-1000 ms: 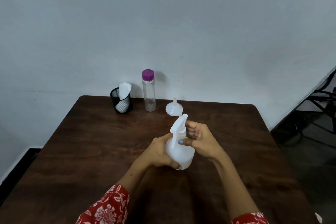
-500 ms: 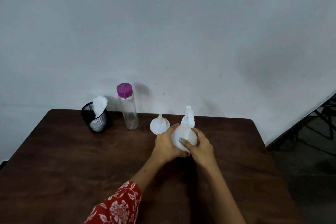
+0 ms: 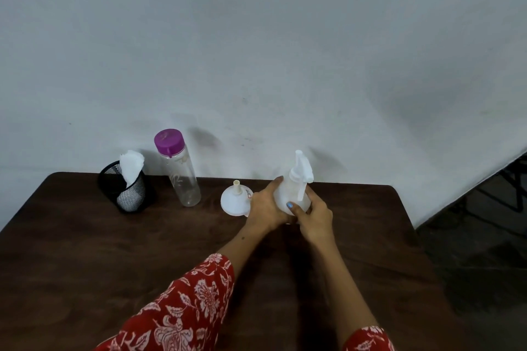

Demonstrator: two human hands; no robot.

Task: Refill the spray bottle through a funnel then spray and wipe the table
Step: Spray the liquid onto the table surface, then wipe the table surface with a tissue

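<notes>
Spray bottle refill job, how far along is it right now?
Nothing looks done yet. In hand: both hands, left and right, grip the white plastic spray bottle upright on the dark wooden table, its trigger head on. Left: the white funnel lies upside down, the clear purple-capped bottle is capped, and the white cloth sits in the black mesh cup.

Matt white plastic spray bottle (image 3: pixel 291 194), dark wood-grain table (image 3: pixel 114 242), black mesh cup (image 3: pixel 125 191), seemingly metal.
</notes>
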